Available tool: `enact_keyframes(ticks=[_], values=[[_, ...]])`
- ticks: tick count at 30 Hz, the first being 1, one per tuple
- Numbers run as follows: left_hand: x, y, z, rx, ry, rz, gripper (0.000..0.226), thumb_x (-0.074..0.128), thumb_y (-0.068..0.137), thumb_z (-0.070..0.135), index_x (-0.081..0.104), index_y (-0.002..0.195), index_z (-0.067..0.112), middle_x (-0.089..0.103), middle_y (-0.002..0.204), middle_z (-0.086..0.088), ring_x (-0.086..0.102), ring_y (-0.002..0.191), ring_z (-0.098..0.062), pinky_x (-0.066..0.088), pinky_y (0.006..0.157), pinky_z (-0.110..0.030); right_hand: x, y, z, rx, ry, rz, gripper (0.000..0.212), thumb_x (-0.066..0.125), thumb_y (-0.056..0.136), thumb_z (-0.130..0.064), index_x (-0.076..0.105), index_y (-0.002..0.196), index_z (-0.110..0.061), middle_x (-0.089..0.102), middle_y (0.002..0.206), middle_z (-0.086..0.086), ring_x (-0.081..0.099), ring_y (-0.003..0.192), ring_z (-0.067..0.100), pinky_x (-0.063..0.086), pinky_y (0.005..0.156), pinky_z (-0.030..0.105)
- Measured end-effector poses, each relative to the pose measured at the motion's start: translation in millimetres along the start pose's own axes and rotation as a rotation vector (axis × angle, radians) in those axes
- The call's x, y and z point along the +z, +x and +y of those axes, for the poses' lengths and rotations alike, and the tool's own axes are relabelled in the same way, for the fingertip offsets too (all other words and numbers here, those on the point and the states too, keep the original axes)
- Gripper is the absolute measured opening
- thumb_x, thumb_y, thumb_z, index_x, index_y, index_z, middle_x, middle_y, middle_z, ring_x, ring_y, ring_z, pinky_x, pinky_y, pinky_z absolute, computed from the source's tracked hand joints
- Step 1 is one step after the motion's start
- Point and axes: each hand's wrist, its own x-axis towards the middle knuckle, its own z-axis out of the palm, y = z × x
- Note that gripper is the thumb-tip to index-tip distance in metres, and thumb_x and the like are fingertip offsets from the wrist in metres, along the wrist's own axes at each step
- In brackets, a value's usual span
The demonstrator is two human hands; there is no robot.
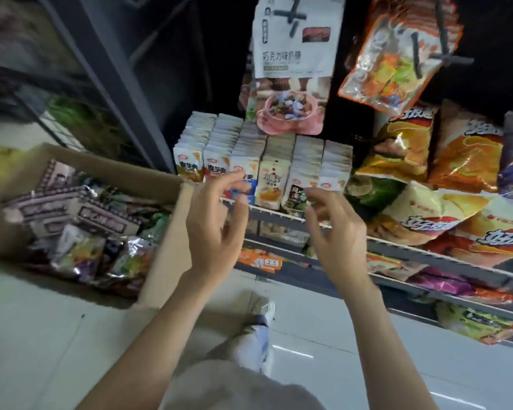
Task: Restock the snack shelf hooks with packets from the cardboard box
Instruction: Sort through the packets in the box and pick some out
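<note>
Currently both hands empty — left hand (pixel 216 220) and right hand (pixel 333 229) raised with fingers loosely curled, just before the upright packet rows (pixel 261 161) on the shelf (pixel 397 247). Cardboard box (pixel 166 261) at left on floor — holds mixed packets (pixel 80 232).

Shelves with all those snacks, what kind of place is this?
Probably a small shop: snack packets hang on hooks, chip bags fill a shelf, and a price tag reads 2.5.
</note>
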Motion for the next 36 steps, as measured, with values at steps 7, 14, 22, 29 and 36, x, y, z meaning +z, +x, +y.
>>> enact_keyframes(ticks=[7,14,22,29,36], values=[[-149.4,-70.1,-71.9,-0.200,0.415,-0.264,0.032,0.051,0.089,0.025,0.057,0.120,0.015,0.060,0.107,0.006,0.055,0.102,-0.012,0.037,0.091,-0.015,84.5,-54.8,-38.9,0.068,0.112,-0.385,0.023,0.061,0.087,-0.006,0.066,0.110,-0.009,0.063,0.112,0.009,0.056,0.106,0.031,0.047,0.084,0.037],[-270.6,-70.6,-141.6,-0.500,0.536,-0.202,0.034,0.063,0.088,0.014,0.057,0.119,0.025,0.062,0.109,0.013,0.058,0.101,-0.010,0.048,0.086,-0.033,161.8,-45.5,-115.2,-0.008,0.172,-0.494,0.028,0.057,0.085,-0.011,0.066,0.112,-0.015,0.063,0.110,0.004,0.057,0.103,0.026,0.048,0.080,0.032],[-333.5,-12.3,-265.6,-0.607,0.511,-0.428,0.047,0.072,0.082,0.012,0.051,0.124,0.017,0.061,0.118,0.004,0.058,0.101,-0.008,0.048,0.084,-0.027,294.1,-28.2,-171.6,0.152,0.121,-0.643,0.036,0.066,0.083,0.001,0.066,0.115,-0.013,0.064,0.113,0.008,0.057,0.109,0.025,0.037,0.087,0.017],[-335.4,4.8,-333.9,-0.408,0.595,-0.788,0.050,0.070,0.083,0.018,0.048,0.128,0.018,0.054,0.126,-0.005,0.048,0.119,-0.025,0.044,0.097,-0.040,346.8,-28.9,-166.5,0.055,-0.253,-0.942,0.044,0.055,0.092,-0.007,0.052,0.135,-0.018,0.053,0.134,0.009,0.047,0.125,0.030,0.036,0.107,0.035],[-320.2,13.1,-357.8,-0.080,0.805,-1.228,0.074,0.065,0.081,0.053,0.037,0.143,0.022,0.037,0.144,-0.001,0.029,0.135,-0.023,0.031,0.110,-0.041,382.2,-18.2,-159.6,-0.441,-0.422,-1.268,0.059,0.050,0.094,-0.006,0.034,0.147,-0.027,0.022,0.158,-0.005,0.013,0.146,0.021,0.017,0.117,0.038]])
